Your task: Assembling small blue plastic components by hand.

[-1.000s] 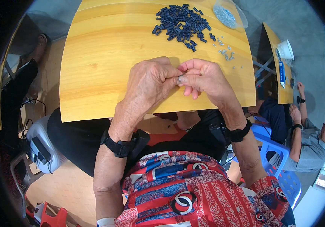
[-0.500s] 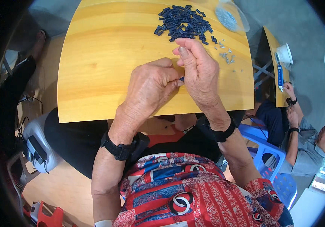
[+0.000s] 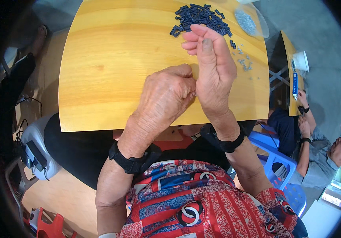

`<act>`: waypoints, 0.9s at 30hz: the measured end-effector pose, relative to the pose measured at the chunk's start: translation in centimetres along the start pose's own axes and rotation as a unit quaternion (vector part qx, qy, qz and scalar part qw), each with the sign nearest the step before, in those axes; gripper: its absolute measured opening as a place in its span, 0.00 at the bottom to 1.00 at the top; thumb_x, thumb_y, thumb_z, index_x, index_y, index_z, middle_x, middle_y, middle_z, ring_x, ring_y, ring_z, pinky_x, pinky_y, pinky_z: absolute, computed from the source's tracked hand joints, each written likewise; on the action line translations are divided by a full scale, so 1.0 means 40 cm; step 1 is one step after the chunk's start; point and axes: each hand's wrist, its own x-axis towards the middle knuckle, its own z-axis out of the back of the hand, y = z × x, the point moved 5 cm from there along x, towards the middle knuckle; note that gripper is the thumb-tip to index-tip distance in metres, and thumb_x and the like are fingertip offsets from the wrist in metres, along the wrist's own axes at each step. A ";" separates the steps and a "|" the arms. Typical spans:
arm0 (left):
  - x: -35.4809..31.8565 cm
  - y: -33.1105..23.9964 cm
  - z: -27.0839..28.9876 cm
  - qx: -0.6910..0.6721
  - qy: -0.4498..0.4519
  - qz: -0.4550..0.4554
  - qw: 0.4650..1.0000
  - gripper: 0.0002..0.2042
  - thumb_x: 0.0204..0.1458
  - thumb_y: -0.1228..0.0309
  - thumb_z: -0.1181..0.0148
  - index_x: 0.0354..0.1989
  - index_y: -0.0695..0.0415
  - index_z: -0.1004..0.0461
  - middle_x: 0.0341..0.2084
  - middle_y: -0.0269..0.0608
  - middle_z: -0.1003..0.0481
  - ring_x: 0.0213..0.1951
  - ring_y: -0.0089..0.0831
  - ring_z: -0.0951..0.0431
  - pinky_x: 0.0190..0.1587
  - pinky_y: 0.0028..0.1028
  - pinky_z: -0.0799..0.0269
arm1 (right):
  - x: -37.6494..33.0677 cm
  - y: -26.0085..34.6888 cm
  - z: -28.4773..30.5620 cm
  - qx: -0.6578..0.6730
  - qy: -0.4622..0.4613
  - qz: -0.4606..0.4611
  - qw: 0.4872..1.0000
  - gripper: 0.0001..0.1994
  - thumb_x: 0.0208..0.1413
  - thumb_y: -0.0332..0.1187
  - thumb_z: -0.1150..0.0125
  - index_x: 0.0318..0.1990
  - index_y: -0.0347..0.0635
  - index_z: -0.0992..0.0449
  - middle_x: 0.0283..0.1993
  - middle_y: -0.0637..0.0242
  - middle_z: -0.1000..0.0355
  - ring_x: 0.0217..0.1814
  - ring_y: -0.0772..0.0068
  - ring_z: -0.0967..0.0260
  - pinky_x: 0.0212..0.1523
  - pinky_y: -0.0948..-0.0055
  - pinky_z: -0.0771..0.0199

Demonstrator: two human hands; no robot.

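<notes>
My left hand (image 3: 164, 97) is closed, knuckles up, over the near middle of the table. Its fingertips face my right hand and hide the small dark plastic piece that showed between them a moment ago. My right hand (image 3: 216, 67) stands on edge beside it, against the left fingers, with its own fingers stretched out and slightly curled. Nothing shows in its palm. Just beyond its fingertips lies a pile of small dark blue plastic pieces (image 3: 202, 18). Several small silvery metal pins or screws (image 3: 244, 63) are scattered to the right of that hand.
A clear shallow dish (image 3: 246, 22) of small metal parts sits at the table's far right corner. The yellow wooden table (image 3: 99, 79) ends near my lap. To the right, another person (image 3: 317, 154) works at a second table with a white tub (image 3: 300, 60). A blue plastic chair (image 3: 275, 158) stands between.
My right hand has lifted and moved slightly right and away, its fingers straighter. My left hand has rolled closed, and the dark piece at its fingertips is now out of sight.
</notes>
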 end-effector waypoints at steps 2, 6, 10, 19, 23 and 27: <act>-0.003 -0.002 0.006 -0.021 -0.015 0.004 1.000 0.03 0.36 0.76 0.38 0.22 0.58 0.24 0.24 0.40 0.28 0.30 0.41 0.25 0.29 0.36 0.29 | -0.005 0.002 -0.012 0.009 0.014 0.014 1.000 0.16 0.66 0.37 0.56 0.49 0.32 0.31 0.43 0.60 0.28 0.41 0.75 0.32 0.45 0.76 0.32; -0.003 -0.004 0.014 -0.079 -0.031 -0.002 0.996 0.03 0.35 0.79 0.40 0.21 0.59 0.25 0.26 0.40 0.26 0.31 0.43 0.25 0.29 0.36 0.29 | -0.008 -0.002 -0.020 -0.041 0.059 0.050 0.996 0.21 0.66 0.43 0.58 0.50 0.30 0.32 0.45 0.56 0.29 0.47 0.69 0.32 0.50 0.72 0.33; -0.002 0.000 0.013 -0.068 -0.031 0.006 0.997 0.03 0.34 0.80 0.41 0.20 0.59 0.25 0.26 0.41 0.25 0.31 0.43 0.25 0.29 0.37 0.29 | -0.012 -0.009 -0.030 -0.006 0.092 0.044 0.995 0.27 0.65 0.49 0.61 0.51 0.28 0.33 0.47 0.54 0.29 0.50 0.66 0.32 0.52 0.68 0.34; -0.009 0.006 0.012 -0.065 -0.015 0.014 0.998 0.03 0.33 0.81 0.43 0.19 0.62 0.28 0.26 0.47 0.27 0.31 0.48 0.26 0.30 0.39 0.29 | -0.014 -0.011 -0.045 -0.025 0.164 -0.001 0.986 0.36 0.60 0.59 0.60 0.53 0.26 0.33 0.47 0.50 0.28 0.51 0.64 0.30 0.54 0.68 0.34; -0.011 0.008 0.011 -0.062 -0.006 0.021 0.998 0.05 0.35 0.80 0.42 0.23 0.62 0.27 0.28 0.50 0.27 0.32 0.48 0.25 0.32 0.38 0.28 | -0.012 -0.021 -0.047 -0.030 0.173 -0.003 0.984 0.37 0.60 0.60 0.60 0.52 0.26 0.33 0.47 0.50 0.28 0.51 0.63 0.30 0.53 0.67 0.33; -0.020 0.014 0.007 -0.049 0.016 0.025 0.998 0.07 0.35 0.80 0.42 0.27 0.63 0.27 0.29 0.50 0.27 0.33 0.48 0.25 0.33 0.38 0.27 | -0.014 -0.017 -0.048 -0.021 0.182 0.012 0.983 0.33 0.57 0.57 0.54 0.49 0.28 0.30 0.45 0.51 0.27 0.49 0.58 0.28 0.50 0.67 0.30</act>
